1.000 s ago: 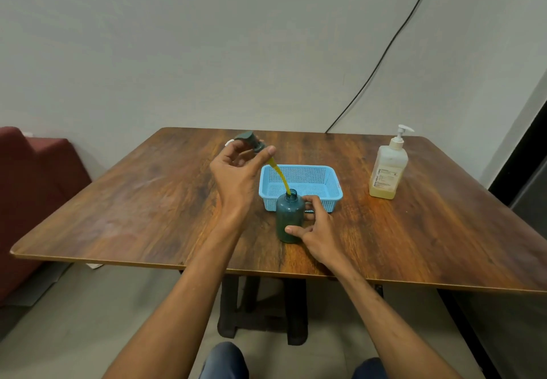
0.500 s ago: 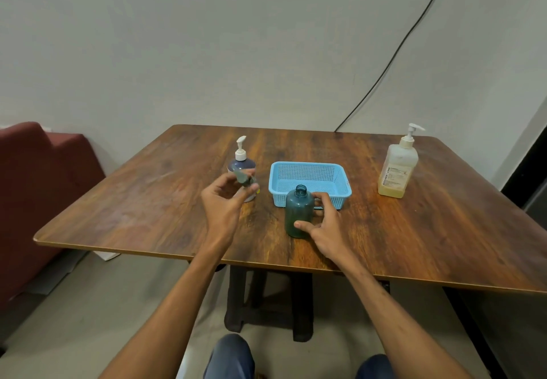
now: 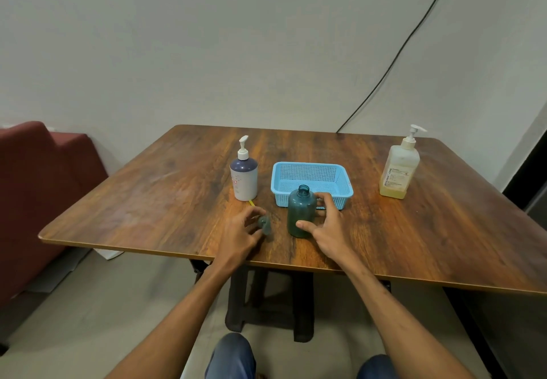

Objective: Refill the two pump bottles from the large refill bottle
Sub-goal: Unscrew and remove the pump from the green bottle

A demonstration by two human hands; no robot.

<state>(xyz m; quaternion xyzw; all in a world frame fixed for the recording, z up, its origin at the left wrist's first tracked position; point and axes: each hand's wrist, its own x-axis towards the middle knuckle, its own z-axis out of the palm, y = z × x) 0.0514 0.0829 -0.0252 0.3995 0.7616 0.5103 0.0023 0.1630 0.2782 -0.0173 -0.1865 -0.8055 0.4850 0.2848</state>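
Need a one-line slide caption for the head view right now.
Left hand sets the removed pump head on the table while right hand steadies the open green bottle.

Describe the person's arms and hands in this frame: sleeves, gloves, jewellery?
Both forearms are bare to the bottom of the frame, with no sleeves visible. The left hand and right hand are ungloved, with no rings, watch or bands showing. Blue trousers cover the knees below.

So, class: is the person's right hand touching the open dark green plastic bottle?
Touching. The head view shows the right hand wrapped around the green bottle, thumb pressed on its front.
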